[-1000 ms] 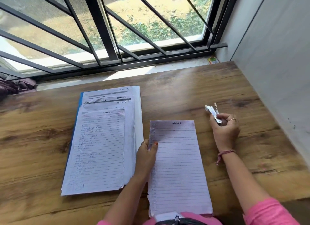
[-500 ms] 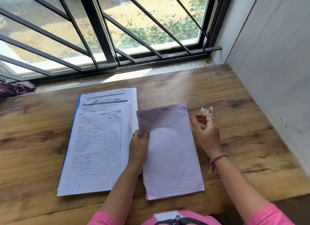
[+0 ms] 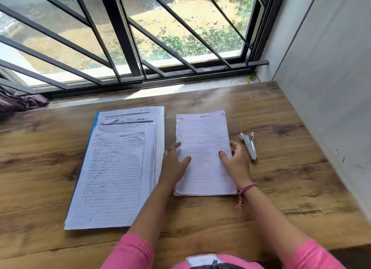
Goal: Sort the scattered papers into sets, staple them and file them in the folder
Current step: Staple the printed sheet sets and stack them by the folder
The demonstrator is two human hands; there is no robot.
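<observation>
Wooden table (image 3: 281, 188): your hands, left (image 3: 174, 164) and right (image 3: 235, 160), rest spread flat on the lined paper set (image 3: 202, 136); stapler (image 3: 249, 145) lies just beside

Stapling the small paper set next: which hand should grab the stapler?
Right, probably. The stapler lies on the table just beside the right hand, nearly touching its fingers. The left hand is across the paper set, on its left edge, and could hold it down.
</observation>
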